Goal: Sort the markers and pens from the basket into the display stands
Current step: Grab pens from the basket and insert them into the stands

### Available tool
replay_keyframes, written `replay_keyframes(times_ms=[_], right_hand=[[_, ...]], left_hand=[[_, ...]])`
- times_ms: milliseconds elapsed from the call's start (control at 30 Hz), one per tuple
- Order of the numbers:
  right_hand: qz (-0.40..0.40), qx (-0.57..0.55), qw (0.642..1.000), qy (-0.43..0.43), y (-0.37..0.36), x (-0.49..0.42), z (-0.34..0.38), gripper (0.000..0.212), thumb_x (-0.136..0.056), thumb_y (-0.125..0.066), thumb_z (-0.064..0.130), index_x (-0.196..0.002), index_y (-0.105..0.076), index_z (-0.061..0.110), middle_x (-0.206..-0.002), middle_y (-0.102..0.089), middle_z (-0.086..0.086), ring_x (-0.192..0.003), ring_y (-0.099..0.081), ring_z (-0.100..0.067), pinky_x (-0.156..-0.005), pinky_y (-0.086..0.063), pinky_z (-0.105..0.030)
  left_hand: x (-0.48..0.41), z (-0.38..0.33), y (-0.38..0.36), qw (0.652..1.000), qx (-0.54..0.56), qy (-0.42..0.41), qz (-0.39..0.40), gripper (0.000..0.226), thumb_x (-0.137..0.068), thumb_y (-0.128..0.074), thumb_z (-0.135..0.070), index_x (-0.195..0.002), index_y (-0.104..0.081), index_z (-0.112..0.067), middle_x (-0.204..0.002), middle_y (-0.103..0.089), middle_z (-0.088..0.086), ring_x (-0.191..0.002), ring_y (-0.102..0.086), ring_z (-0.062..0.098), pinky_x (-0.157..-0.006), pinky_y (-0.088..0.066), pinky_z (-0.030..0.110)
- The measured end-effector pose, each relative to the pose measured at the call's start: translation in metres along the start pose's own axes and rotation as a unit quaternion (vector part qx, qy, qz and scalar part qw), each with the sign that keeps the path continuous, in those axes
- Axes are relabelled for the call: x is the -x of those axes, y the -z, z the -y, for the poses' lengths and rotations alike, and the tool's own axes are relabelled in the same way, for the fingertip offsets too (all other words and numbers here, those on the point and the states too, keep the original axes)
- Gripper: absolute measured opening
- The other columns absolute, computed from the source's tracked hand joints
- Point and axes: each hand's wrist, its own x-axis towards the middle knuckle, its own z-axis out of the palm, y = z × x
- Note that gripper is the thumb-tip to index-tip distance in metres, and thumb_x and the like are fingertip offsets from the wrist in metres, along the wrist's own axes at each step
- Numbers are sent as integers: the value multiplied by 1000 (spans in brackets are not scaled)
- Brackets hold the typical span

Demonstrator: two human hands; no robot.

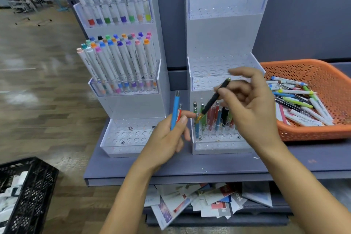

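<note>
Here the right hand point(252, 104) pinches a slim black pen with a gold tip point(212, 100) at mid-barrel, its other fingers fanned loosely above. The pen's long axis slants from upper right down to lower left, the tip hanging over the left end of the lowest tier of the clear acrylic pen stand on the right point(224, 30), just beside the row of coloured pens standing there point(218, 116). The free holes lie below and in front of the tip, so I judge the pen must be swung upright before it can drop in. The left hand point(169, 138), nearer the stand's left edge, grips a light-blue pen point(175, 108) and a red pen point(179, 114) upright. The orange perforated plastic basket point(322, 135) sits just to the right.
</note>
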Motion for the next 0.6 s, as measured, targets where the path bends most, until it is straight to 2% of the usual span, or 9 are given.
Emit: replay_keyframes(times_ms=[33,100,167,233,300,400,500,600], right_hand=[[-16,21,999,20,5,-2,0,29,-85,-63,11,-102,-52,32,-82,-67,1,-84,-67,-20,-72,-56,-45],[-22,85,994,66,11,-3,-3,25,-86,-62,11,-101,-52,29,-88,-66,7,-85,-67,-11,-74,-57,-37],[-3,154,982,109,10,-1,-10,22,-86,-62,8,-103,-55,19,-91,-63,15,-84,-64,-3,-76,-54,-24],[19,198,972,128,5,5,-19,19,-85,-63,7,-103,-58,9,-89,-59,22,-80,-62,-1,-73,-52,-20],[37,234,961,144,1,11,-27,19,-83,-63,8,-102,-60,6,-87,-61,17,-79,-62,-6,-71,-51,-26],[74,300,935,175,-3,17,-39,19,-81,-64,12,-99,-62,7,-83,-67,1,-75,-63,-19,-64,-52,-38],[99,361,909,185,-3,20,-46,14,-79,-64,16,-91,-62,9,-73,-60,-2,-70,-58,-27,-57,-51,-39],[96,384,901,180,-1,20,-49,14,-79,-64,21,-87,-63,10,-71,-58,-1,-69,-56,-26,-56,-47,-35]], left_hand=[[-1,1,2,1000,-8,-2,-28,25,-99,-41,-32,-109,-62,-24,-58,-48,-7,-45,-37,6,-44,-31,14],[-2,3,4,998,3,9,-61,24,-100,-41,-30,-103,-64,-25,-54,-37,-10,-44,-31,4,-43,-28,14],[-3,2,4,997,25,21,-68,24,-99,-42,-31,-99,-65,-23,-52,-29,-12,-44,-25,4,-41,-25,14],[-3,0,1,997,30,20,-67,26,-99,-42,-34,-96,-65,-23,-52,-27,-11,-43,-23,5,-41,-23,14],[-3,-1,-2,998,33,11,-61,29,-99,-39,-35,-95,-64,-21,-53,-25,-9,-43,-21,5,-40,-21,14],[-3,0,-2,997,61,17,-45,36,-101,-31,-33,-93,-60,-13,-53,-25,-7,-41,-19,4,-39,-19,13],[-1,-1,-1,993,112,30,-21,36,-100,-31,-35,-84,-52,-11,-53,-28,-5,-40,-18,4,-37,-18,13],[0,-1,-1,990,137,25,-10,28,-85,-36,-37,-81,-47,-11,-56,-30,-3,-39,-18,3,-36,-18,12]])
